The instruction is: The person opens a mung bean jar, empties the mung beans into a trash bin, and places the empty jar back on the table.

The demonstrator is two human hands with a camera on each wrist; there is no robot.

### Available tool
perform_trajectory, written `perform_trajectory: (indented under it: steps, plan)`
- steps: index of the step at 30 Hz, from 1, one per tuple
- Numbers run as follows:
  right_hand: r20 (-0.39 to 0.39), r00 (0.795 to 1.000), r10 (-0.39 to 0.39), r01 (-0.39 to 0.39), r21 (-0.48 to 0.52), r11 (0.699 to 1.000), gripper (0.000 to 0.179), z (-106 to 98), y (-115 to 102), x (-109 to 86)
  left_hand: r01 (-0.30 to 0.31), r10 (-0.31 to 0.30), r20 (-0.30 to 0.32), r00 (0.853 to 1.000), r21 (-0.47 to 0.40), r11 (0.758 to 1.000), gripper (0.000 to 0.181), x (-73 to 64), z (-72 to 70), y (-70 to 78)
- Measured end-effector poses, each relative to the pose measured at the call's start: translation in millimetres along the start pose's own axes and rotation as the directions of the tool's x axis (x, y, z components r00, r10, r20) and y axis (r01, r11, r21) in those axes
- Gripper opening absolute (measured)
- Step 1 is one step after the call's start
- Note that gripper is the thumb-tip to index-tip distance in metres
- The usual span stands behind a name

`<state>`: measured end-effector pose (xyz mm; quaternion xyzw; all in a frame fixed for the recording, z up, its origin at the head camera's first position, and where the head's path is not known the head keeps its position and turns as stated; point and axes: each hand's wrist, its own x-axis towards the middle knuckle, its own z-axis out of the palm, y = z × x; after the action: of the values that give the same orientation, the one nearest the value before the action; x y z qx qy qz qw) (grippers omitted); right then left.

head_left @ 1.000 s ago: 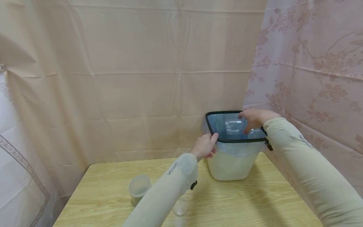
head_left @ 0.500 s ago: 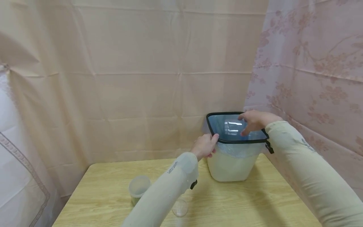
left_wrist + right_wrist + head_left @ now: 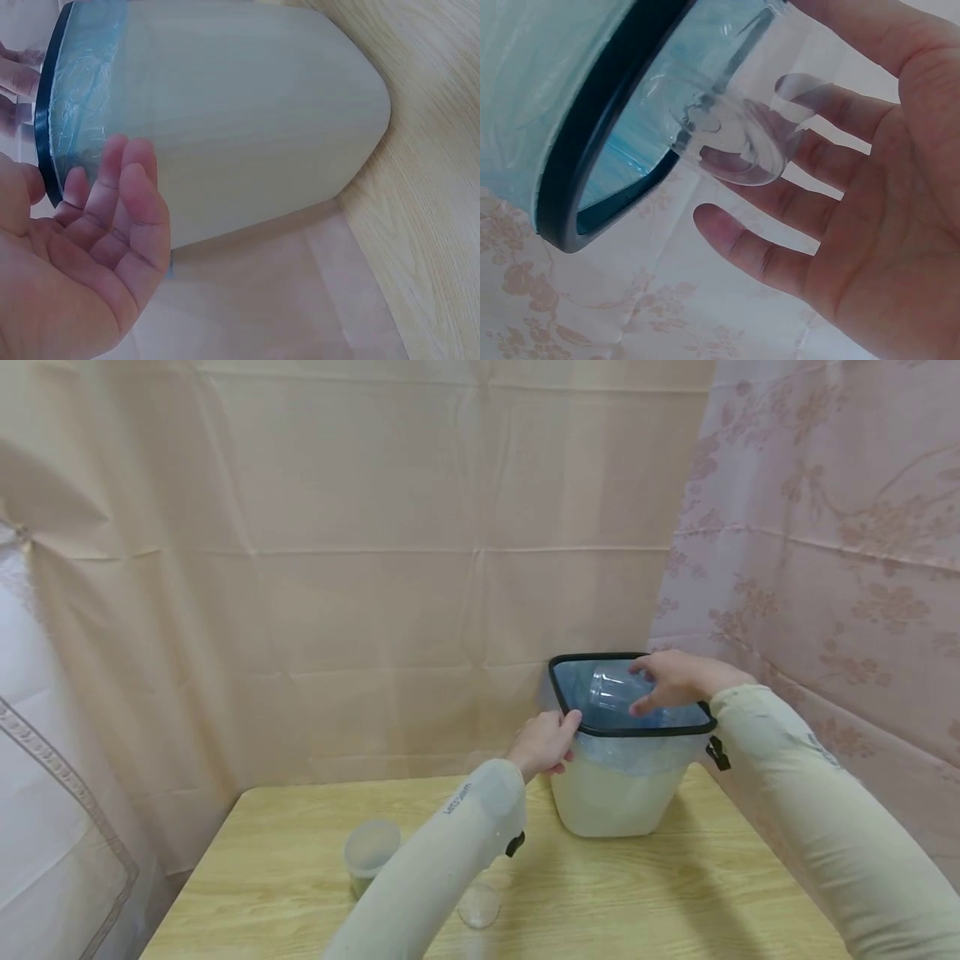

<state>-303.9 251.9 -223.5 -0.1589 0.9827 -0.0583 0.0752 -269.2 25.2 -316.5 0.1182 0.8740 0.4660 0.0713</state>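
Observation:
A cream trash can with a black rim and a blue bag liner stands at the table's back right. My left hand holds its left front corner, thumb at the rim and bent fingers outside, below it. Over the can's mouth, my right hand holds a clear plastic cup lying tilted on its side. In the right wrist view the cup's rounded end is between the thumb and fingers, while the little finger stands away from it. The cup's far end overlaps the inside of the can.
On the wood-grain table, a frosted round container with dark contents is partly hidden by the left sleeve. A clear round piece lies near the front. A black clip hangs at the can's right. Cloth curtains enclose the back and sides.
The cup in my right hand has tilted and shifted slightly left over the can's mouth, the right thumb moving left with it. My left hand keeps its place at the rim.

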Motion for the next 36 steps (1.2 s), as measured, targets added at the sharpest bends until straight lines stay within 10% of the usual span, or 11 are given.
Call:
perform_trajectory:
  steps: [36]
  plan:
    - [-0.206, 0.976, -0.073, 0.098, 0.11, 0.989, 0.088, 10.9, -0.2, -18.0, 0.045, -0.043, 0.043, 0.998, -0.031, 0.999, 0.037, -0.3, -6.7, 1.7]
